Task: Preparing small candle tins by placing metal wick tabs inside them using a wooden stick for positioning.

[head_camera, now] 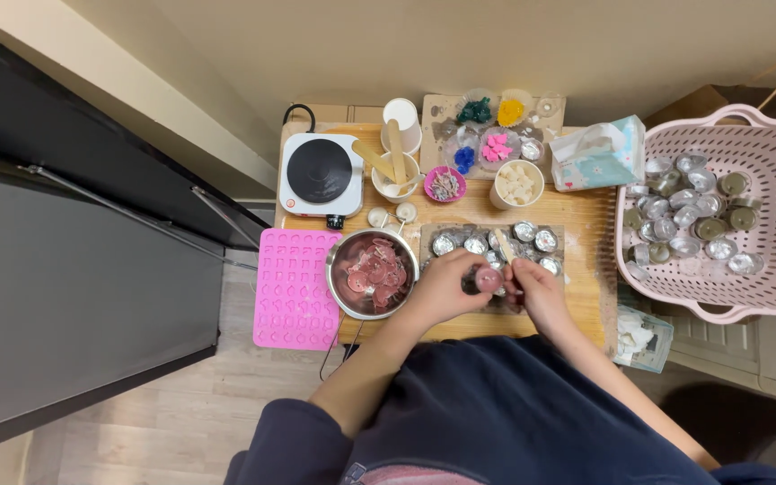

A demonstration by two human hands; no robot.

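Small wooden table (586, 224) by beige wall, wood floor below. Left hand (446, 287) grips pink cup (489, 279); right hand (536, 292) pinches wooden stick (505, 244). Hotplate (321, 172) w/ metal bowl (372, 273) nearby.

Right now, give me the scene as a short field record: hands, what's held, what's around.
left hand: holds a small pink candle cup
right hand: at the same cup, with a wooden stick
under hands: tray of small metal cups
left of hands: metal bowl of pink wax pieces, pink mould
behind: hot plate
right: pink basket of metal cups
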